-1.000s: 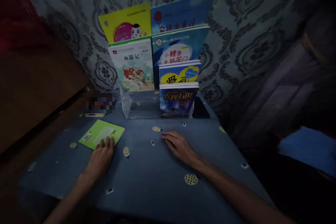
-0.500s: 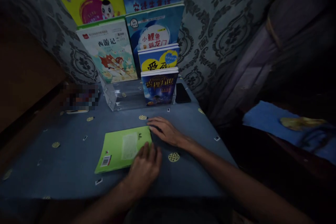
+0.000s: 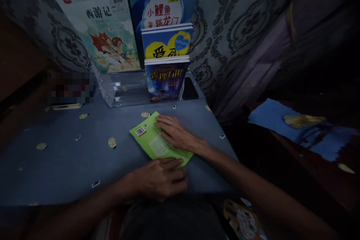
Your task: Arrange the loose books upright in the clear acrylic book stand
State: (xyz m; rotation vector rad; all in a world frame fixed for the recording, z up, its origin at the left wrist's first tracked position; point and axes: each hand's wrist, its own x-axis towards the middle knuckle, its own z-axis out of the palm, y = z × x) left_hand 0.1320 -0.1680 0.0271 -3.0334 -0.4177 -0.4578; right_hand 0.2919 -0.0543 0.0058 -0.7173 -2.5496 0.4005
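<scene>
A thin green booklet [image 3: 152, 140] lies back cover up on the blue tablecloth [image 3: 70, 157], turned at an angle, with a barcode sticker near its far left corner. My right hand [image 3: 176, 135] rests flat on the booklet's right half, fingers spread. My left hand [image 3: 160, 178] lies at the booklet's near corner, fingertips touching its edge. Behind the booklet a clear tiered stand [image 3: 123, 88] holds several children's books; the dark blue book [image 3: 165, 82] stands in its front row.
A black phone [image 3: 189, 89] lies to the right of the stand. A blurred-out object [image 3: 70, 88] sits at the table's far left. Patterned wallpaper [image 3: 225, 26] backs the table. To the right, beyond the table edge, lies blue cloth [image 3: 295, 123].
The green booklet slid from the table's left to its right front and rotated. My left hand went with it; my right hand now lies on top of it. The view moved closer.
</scene>
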